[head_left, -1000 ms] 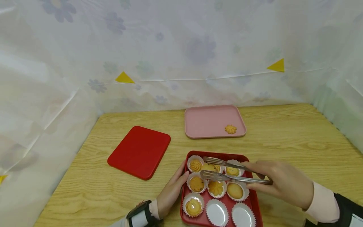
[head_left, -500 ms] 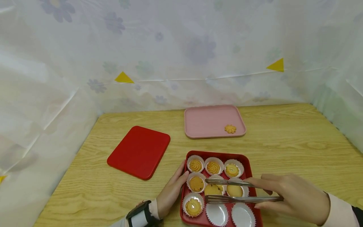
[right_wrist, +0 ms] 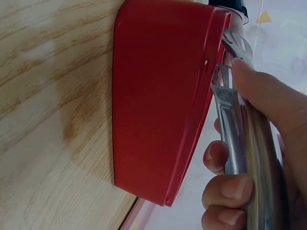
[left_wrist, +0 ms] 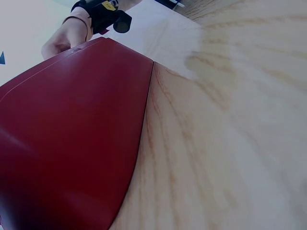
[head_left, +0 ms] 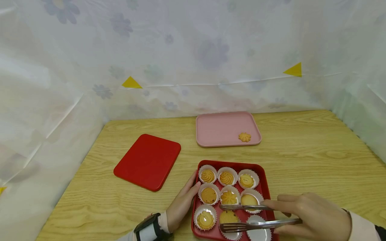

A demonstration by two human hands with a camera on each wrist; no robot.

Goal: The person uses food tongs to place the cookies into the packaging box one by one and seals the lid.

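Note:
A red box [head_left: 268, 187] holds rows of white paper cups with cookies. My right hand [head_left: 310, 214] grips metal tongs [head_left: 271, 223], also seen in the right wrist view as silver tongs [right_wrist: 231, 129]. The two tong ends lie on either side of a chip-dotted cookie [head_left: 228, 217] at the front middle cup [head_left: 235, 236]; whether they touch it I cannot tell. The front right cup [head_left: 259, 234] holds no cookie. My left hand [head_left: 181, 207] rests against the box's left side, fingers stretched along it.
A pink tray [head_left: 220, 129] stands behind the box, with one flower-shaped cookie [head_left: 244, 137] on it. The red lid [head_left: 147, 162] lies flat on the wooden table [head_left: 316, 150] to the left. A floral curtain [head_left: 193, 50] hangs behind the table.
The tongs have brought the chip-dotted cookie from the back middle cup, over the centre cup, to the front middle cup. My right hand moved toward me; my left hand stayed put.

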